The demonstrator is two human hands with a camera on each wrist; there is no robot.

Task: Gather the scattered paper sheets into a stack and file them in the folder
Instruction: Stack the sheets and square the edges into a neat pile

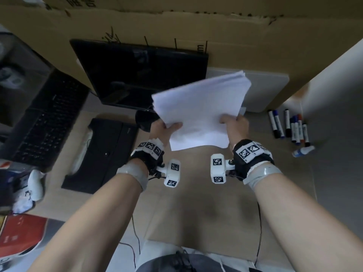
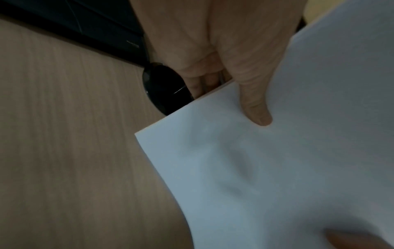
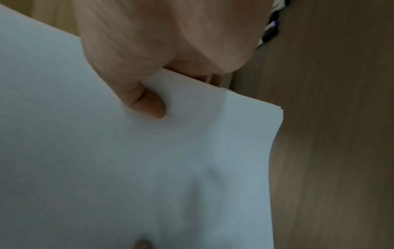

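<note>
A stack of white paper sheets (image 1: 200,110) is held in the air above the wooden desk (image 1: 196,193), tilted up and away, its far corner fanned a little. My left hand (image 1: 169,127) pinches the near left edge, thumb (image 2: 255,109) on top of the paper stack (image 2: 277,168) and fingers underneath. My right hand (image 1: 232,121) pinches the near right edge the same way, thumb (image 3: 147,104) pressed on the paper stack (image 3: 127,168). A flat white folder-like cover (image 1: 269,89) lies at the back right, partly hidden behind the sheets.
A dark screen (image 1: 137,75) stands at the back, with a black keyboard (image 1: 45,118) to the left. A black box-like case (image 1: 102,154) and a round black object (image 1: 144,119) sit left of my hands. Several markers (image 1: 286,128) and a small bottle (image 1: 303,151) lie at the right.
</note>
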